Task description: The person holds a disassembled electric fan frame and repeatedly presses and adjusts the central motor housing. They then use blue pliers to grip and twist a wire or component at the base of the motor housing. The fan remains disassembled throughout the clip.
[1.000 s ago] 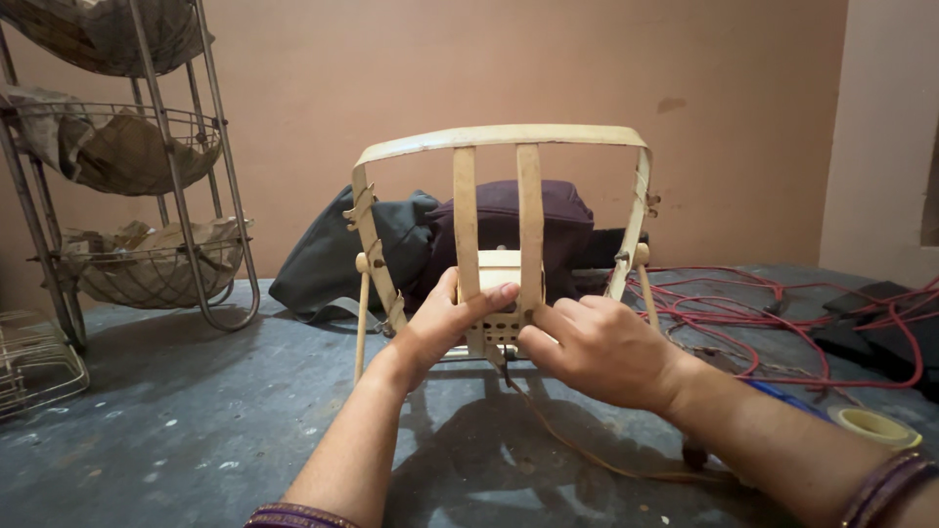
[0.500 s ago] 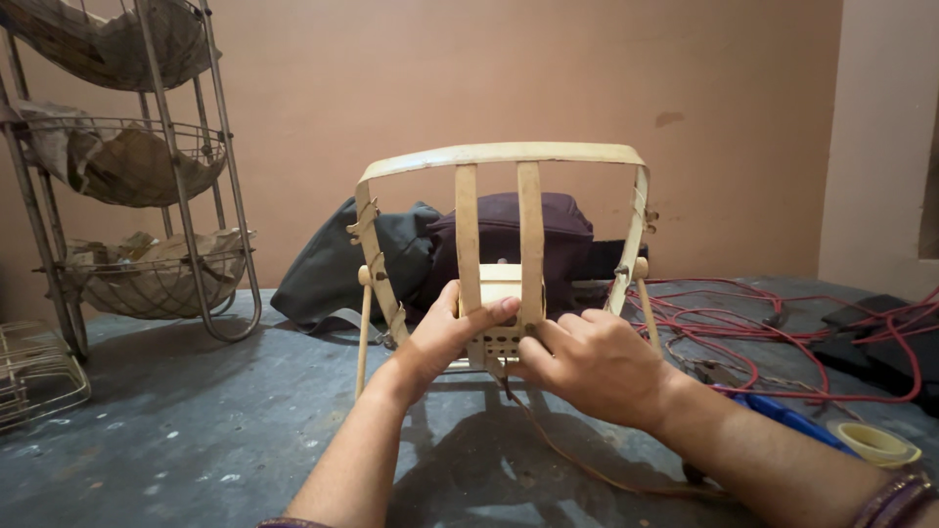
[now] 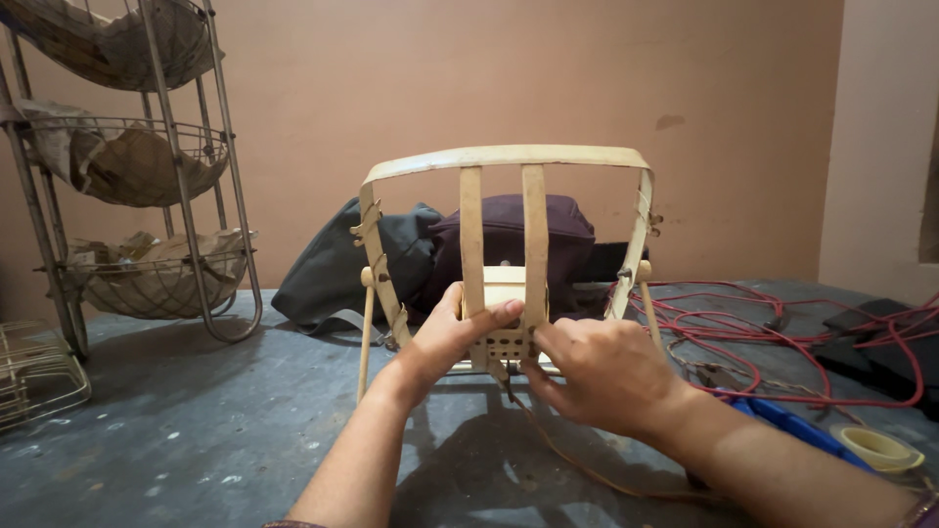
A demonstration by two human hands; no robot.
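Left hand (image 3: 445,337) and right hand (image 3: 597,372) both pinching the base of an upright cream frame (image 3: 504,156) standing between them, thin brown wire (image 3: 567,460) trailing below the right hand, red cable (image 3: 782,332) to its right, wire rack (image 3: 147,176) far left of the left hand

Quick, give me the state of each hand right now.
Left hand: closed, gripping the cream frame at its perforated base.
Right hand: closed, pinching that same base.

Both forearms are bare, with a dark bangle edge at the right wrist (image 3: 927,508).
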